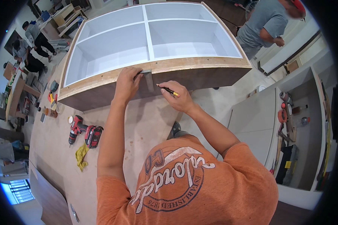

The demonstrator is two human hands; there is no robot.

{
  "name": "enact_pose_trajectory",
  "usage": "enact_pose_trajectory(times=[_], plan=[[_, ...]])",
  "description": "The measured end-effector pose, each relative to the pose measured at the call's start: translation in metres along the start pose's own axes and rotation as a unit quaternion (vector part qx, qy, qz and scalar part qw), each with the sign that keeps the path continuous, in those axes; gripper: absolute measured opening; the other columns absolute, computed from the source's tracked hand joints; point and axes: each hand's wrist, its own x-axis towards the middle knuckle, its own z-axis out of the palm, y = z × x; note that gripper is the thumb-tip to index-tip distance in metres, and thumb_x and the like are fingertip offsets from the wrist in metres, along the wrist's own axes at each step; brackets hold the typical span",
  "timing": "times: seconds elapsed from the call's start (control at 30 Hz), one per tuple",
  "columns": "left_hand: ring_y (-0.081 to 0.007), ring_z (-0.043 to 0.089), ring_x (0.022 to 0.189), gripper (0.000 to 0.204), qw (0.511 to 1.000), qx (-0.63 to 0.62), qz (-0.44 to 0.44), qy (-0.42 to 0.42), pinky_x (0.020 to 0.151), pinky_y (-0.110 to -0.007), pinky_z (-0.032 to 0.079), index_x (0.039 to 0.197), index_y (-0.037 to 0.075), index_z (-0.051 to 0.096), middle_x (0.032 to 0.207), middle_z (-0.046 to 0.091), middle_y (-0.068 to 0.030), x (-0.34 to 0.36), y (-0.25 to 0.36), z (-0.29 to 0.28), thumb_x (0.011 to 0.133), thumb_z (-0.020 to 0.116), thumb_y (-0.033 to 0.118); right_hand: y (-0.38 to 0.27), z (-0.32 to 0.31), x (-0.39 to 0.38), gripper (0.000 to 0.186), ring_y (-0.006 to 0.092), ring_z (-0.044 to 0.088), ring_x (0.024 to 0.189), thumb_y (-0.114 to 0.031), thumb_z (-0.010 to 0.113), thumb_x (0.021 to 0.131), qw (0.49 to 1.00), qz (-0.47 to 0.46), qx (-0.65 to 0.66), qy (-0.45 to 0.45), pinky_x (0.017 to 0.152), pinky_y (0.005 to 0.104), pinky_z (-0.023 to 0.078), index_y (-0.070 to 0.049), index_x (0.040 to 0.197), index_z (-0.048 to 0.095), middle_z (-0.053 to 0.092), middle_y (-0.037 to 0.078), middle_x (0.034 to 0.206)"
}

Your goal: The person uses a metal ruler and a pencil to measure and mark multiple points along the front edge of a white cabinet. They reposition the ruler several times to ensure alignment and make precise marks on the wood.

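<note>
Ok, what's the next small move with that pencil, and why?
Probably bring the pencil to the metal square and draw a line along its blade: the left grip holds the square at the cabinet edge, blade down the brown face, and the right grip has the pencil tip just right of that blade.

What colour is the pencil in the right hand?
The pencil is black, yellow toward its rear end; best in head view.

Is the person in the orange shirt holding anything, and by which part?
Yes. The left hand holds a metal square by its top arm. The right hand holds a dark pencil by its shaft, writing point free.
</note>
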Motion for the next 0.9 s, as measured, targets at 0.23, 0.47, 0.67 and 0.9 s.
enact_pose_trajectory(times=[0.23,0.47,0.67,0.9], plan=[[-0.0334,0.06,0.095,0.015,1.0,-0.018,-0.011,0.01,0.085,-0.043,0.049,0.101,0.004,0.071,0.096,0.07,-0.0108,0.0,0.004,0.001,0.087,0.072,0.008,0.006,-0.001,0.0,0.02,0.0296,0.067,0.089,-0.002,0.066,0.092,1.0,0.018,-0.003,-0.003,0.081,0.0366,0.052,0.001,0.111,0.069,0.071,0.016,0.095],[-0.0338,0.06,0.092,0.016,0.999,-0.004,-0.005,0.034,0.083,-0.043,0.049,0.102,0.005,0.071,0.093,0.069,-0.0117,-0.003,0.002,0.005,0.085,0.072,0.007,0.004,0.005,0.011,0.02,0.0333,0.067,0.088,-0.006,0.066,0.091,0.997,-0.039,-0.055,0.042,0.08,0.0405,0.053,0.0,0.11,0.07,0.071,0.016,0.098],[-0.0334,0.062,0.093,0.017,0.999,0.003,-0.012,0.042,0.083,-0.041,0.049,0.103,0.003,0.071,0.094,0.069,-0.0129,-0.006,0.002,0.009,0.086,0.073,0.005,0.011,0.016,0.012,0.02,0.0331,0.067,0.09,-0.006,0.065,0.091,0.992,-0.062,-0.098,0.042,0.081,0.0411,0.053,-0.001,0.11,0.069,0.071,0.015,0.1],[-0.0332,0.062,0.096,0.018,0.998,-0.001,0.011,0.066,0.084,-0.042,0.049,0.103,0.004,0.07,0.096,0.068,-0.0124,-0.008,-0.002,0.014,0.085,0.073,0.004,0.012,0.023,0.012,0.021,0.0317,0.065,0.089,-0.009,0.065,0.089,0.99,-0.067,-0.115,0.047,0.079,0.0423,0.051,-0.003,0.109,0.069,0.07,0.013,0.098]])
